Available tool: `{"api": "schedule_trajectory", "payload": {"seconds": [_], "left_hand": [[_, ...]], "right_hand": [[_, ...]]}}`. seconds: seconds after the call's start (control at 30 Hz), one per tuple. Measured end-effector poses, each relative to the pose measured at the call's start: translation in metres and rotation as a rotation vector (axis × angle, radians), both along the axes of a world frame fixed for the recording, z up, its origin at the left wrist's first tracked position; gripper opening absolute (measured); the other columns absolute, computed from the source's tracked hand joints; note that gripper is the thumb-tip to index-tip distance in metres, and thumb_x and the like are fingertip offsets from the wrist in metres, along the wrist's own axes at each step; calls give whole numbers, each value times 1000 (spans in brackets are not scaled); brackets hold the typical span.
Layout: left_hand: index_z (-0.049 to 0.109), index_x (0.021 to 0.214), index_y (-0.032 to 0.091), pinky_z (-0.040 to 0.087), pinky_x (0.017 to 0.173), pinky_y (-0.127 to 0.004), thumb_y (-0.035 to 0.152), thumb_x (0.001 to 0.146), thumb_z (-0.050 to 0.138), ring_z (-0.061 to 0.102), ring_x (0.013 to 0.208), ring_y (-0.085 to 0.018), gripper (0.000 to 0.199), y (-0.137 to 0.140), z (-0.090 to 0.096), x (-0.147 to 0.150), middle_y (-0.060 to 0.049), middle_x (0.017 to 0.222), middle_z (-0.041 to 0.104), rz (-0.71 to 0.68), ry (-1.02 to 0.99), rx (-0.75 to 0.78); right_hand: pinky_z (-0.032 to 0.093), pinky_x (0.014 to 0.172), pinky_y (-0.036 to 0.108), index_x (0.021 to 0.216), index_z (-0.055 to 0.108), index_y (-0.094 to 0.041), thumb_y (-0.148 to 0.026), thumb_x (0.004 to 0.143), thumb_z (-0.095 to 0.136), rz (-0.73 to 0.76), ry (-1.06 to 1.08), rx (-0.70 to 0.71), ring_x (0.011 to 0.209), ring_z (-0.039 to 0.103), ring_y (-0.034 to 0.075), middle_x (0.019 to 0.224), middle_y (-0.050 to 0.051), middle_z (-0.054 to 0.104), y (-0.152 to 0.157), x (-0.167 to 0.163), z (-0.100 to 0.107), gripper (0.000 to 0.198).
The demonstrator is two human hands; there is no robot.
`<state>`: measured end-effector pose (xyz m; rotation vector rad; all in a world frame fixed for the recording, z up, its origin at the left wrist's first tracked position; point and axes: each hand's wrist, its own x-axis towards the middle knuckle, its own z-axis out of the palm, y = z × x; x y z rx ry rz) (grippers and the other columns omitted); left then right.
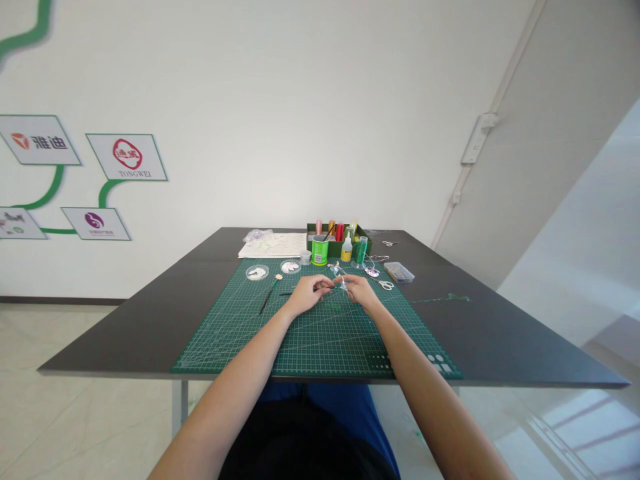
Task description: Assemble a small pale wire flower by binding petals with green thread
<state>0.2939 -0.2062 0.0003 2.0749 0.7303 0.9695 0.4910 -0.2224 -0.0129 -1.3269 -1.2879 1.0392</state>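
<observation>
Right grip (361, 289) pinching pale piece (344, 285) beside left grip (310, 293).

The mat (325, 343) is green, ruled with a pale grid; the table (500, 340) is black. The held piece (344, 285) looks pale blue. The can (320, 253) is bright green, the box (334, 251) dark green, the bottle (346, 253) pale with a yellow label. Spools (340, 232) show pink, orange and red; the wall (280, 133) is white.

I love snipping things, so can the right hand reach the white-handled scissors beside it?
Probably yes: the right hand is close to the scissors, and nothing seems to block the way. It seems to be pinching a small pale piece, though.
</observation>
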Motion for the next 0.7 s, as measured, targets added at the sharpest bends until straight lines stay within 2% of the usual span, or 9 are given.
{"api": "schedule_trajectory", "payload": {"seconds": [0.3, 0.5, 0.7], "left_hand": [[73, 114, 16, 52, 64, -24, 15, 87, 61, 61, 59, -11, 30, 5, -3, -1, -6, 89, 75, -16, -31, 38], [76, 110, 18, 51, 66, -25, 13, 89, 59, 59, 58, -9, 28, 0, 5, -3, -5, 92, 72, 9, -2, 100], [75, 108, 16, 51, 64, -25, 15, 90, 60, 59, 57, -9, 23, 2, 2, -3, -7, 98, 73, 53, -21, 89]], "right_hand": [[14, 39, 21, 97, 73, -12, -31, 66, 64, 43, 61, -33, 34, 24, 7, 35, -10, 34, 2, 1, -2, 37], [14, 37, 22, 96, 70, -13, -31, 69, 64, 97, 58, -15, 33, 23, 7, 35, -11, 35, 0, 0, -4, 32], [15, 38, 21, 94, 69, -12, -35, 70, 67, 200, 37, -37, 35, 22, 6, 37, -11, 35, -4, -1, -2, 33]]}}
